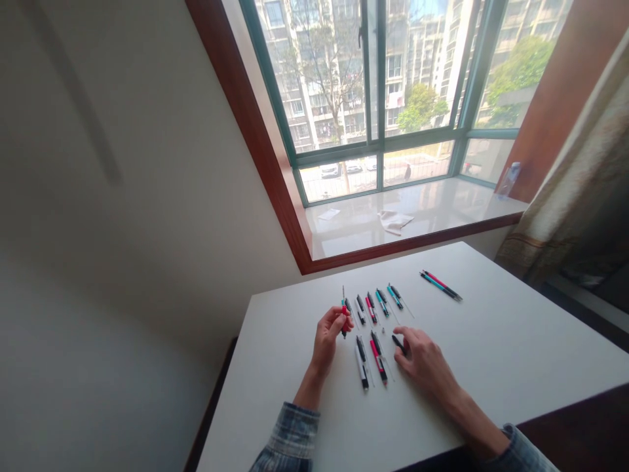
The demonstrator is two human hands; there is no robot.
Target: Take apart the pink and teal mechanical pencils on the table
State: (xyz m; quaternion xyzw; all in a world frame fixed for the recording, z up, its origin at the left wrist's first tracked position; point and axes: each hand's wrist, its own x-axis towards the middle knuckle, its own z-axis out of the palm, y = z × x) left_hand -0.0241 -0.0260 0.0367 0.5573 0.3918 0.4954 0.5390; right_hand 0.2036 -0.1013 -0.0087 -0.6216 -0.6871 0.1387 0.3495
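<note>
My left hand (328,333) pinches a red pen barrel (344,318) upright, with a thin refill sticking out of its top. On the right, my right hand (421,354) has its thumb and fingers around a black pen part (399,343), low over the table; the palm hides part of it. Between and beyond the hands lie pens taken apart in two rows, with thin refills beside them. The far row has a white pen (361,310), a red pen (371,308) and teal pens (382,303). In the near row are another white pen (362,364) and another red pen (379,362).
Two whole pens (441,286), one red and one teal, lie together at the table's far right. A tiny part (383,330) sits between the rows. Past the white table (275,367), the window sill (344,239) holds a crumpled cloth (396,221) and a clear bottle (509,180).
</note>
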